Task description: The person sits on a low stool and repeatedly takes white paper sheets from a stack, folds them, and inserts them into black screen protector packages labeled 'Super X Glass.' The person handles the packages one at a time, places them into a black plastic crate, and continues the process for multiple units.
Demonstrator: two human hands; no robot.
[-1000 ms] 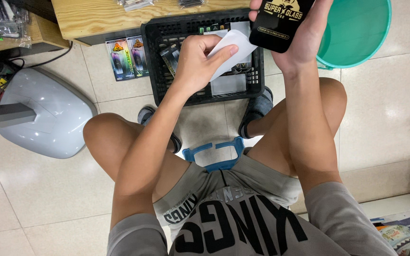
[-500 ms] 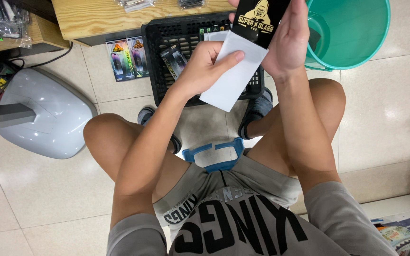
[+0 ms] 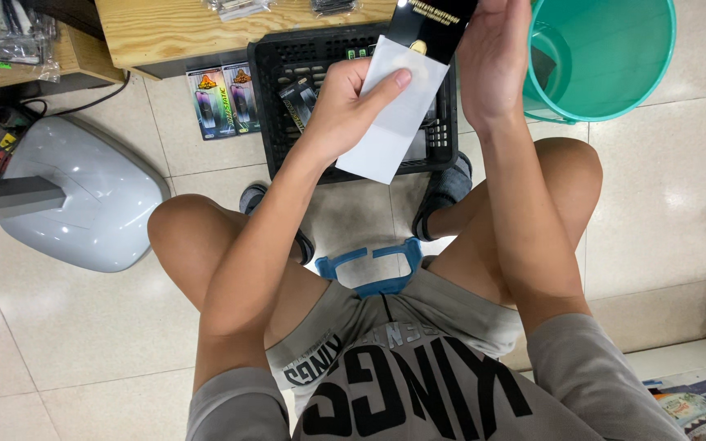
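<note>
— Where does the view sit?
— On the seated person's head, looking almost straight down past chest and knees to the tiled floor.

— How close?
— Near: the left hand (image 3: 345, 110) and right hand (image 3: 492, 65) meet at the far, top edge, over a black basket (image 3: 275, 98).

— What frames it?
— A grey base (image 3: 83, 204) at left, a green bucket (image 3: 606, 57) at far right, a wooden table (image 3: 173, 33) along the far edge.

— A second view?
— None; one camera only.
</note>
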